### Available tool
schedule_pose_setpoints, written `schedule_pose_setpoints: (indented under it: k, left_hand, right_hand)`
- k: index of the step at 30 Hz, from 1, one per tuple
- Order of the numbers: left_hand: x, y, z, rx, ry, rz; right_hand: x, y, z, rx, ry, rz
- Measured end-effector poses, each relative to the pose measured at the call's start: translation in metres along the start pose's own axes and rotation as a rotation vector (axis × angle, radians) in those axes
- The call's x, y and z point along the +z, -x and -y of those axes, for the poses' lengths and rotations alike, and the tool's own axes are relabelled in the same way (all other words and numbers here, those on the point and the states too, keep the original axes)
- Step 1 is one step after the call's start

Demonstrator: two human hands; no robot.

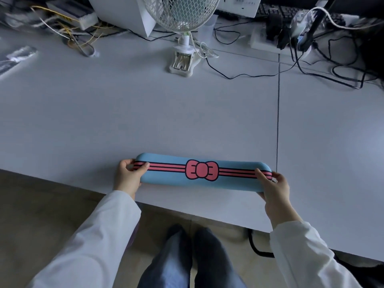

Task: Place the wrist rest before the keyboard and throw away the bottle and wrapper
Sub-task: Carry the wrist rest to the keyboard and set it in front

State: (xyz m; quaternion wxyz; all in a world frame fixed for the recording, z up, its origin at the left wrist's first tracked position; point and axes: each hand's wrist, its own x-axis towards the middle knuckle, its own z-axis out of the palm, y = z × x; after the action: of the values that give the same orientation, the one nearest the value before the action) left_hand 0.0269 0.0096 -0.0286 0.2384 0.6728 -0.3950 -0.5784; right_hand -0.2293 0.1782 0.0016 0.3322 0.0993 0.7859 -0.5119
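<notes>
From the head camera, we're looking down on a broad pale grey desk (145,113), a thin seam running front to back on its right side. The blue wrist rest (166,178) with its pink bow and stripes lies lengthwise near the front edge. The left hand (127,177) pinches its left end, thumb on top, fingers curled round the tip. The right hand (275,190) grips the right end the same way, thumb across the stripes. White sleeves on both arms.

Further back, a white clip fan (182,17) stands on its clamp base, mesh cage up top. A black cable (239,76) snakes across the desk toward a power strip (261,41) at far right, amid a tangle of leads. A black keyboard (276,10) sits at the back right corner. Yellow and white wires (68,32) heap at back left. Below the desk edge, tan floor tiles (41,204).
</notes>
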Motion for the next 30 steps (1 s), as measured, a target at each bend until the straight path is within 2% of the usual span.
schedule_pose_setpoints:
  k: [5,14,18,30]
  left_hand:
    - [-0.029,0.031,0.003,0.012,0.045,-0.138]
    - [-0.085,0.083,0.034,-0.034,0.356,-0.362]
    - [-0.114,0.104,0.052,-0.02,0.357,-0.444]
    - [-0.27,0.149,0.099,0.052,0.471,-0.652]
  right_hand:
    - [0.009,0.01,0.011,-0.027,0.055,0.119]
    - [0.048,0.039,0.021,-0.133,0.161,0.359]
    - [0.072,0.06,0.015,-0.168,0.219,0.438]
    - [0.172,0.196,-0.041,-0.276,0.36,0.665]
